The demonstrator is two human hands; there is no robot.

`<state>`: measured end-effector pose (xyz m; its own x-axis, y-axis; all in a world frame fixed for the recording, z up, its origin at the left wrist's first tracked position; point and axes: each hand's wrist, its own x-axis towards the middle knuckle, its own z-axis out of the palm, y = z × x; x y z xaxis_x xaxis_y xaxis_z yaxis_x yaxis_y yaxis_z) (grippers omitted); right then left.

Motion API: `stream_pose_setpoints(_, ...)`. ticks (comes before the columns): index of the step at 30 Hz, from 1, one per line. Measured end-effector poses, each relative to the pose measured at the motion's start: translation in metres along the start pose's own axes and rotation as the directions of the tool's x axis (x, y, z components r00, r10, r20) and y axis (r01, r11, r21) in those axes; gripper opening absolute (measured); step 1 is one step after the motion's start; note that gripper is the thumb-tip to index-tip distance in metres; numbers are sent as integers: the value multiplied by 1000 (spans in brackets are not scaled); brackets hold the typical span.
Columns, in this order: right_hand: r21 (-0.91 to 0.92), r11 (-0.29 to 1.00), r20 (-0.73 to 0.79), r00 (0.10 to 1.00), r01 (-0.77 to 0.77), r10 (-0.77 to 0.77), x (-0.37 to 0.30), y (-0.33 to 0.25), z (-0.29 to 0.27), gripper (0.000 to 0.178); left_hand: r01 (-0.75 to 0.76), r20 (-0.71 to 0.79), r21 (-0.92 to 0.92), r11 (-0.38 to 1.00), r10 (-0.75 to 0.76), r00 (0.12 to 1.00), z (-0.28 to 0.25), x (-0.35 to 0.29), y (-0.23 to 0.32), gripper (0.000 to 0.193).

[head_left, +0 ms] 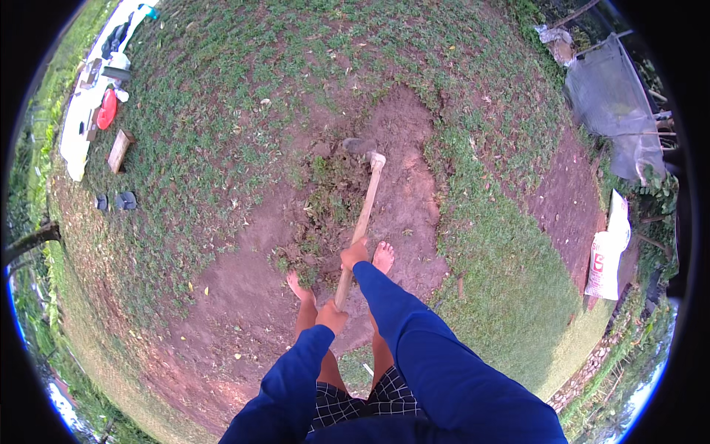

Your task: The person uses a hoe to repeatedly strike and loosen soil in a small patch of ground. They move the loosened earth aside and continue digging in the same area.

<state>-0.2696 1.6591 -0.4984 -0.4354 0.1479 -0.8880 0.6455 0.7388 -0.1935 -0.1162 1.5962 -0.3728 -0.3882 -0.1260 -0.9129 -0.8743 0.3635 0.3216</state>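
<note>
Both my hands are wrapped round the pale wooden handle of a hoe (364, 210). My left hand (332, 317) grips near the handle's lower end, close to my body. Farther up the shaft, my right hand (354, 254) is closed around it. The dark hoe blade (358, 146) points left at the far end, over bare brown soil. Beside it lies a heap of loosened weeds and dirt clumps (333, 185). My bare feet stand on either side of the handle's lower part, the right foot (383, 257) on scraped soil.
Weedy grass (207, 126) spreads to the left and far side. A wooden block (120, 151), dark sandals (126, 200) and a white sheet (78, 133) bearing several items are at far left. On the right are a white sack (605, 263) and a grey mesh screen (614, 100).
</note>
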Motion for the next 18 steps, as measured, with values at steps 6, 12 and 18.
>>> stream_pose_setpoints(6, 344, 910, 200, 965, -229, 168, -110, 78, 80, 39, 67, -107, 59, 996, -61, 992, -16, -134, -89, 40)
stream_pose_setpoints(12, 681, 436, 559, 802, -588, 209, -104, 94, 121, 13, 231, 195, 205, 951, -271, 943, -96, -249, -205, 48)
stream_pose_setpoints(18, 838, 466, 270, 958, -283, 97, -148, 80, 103, 10, -14, 119, 506, 862, -53, 991, -158, -235, -256, 46)
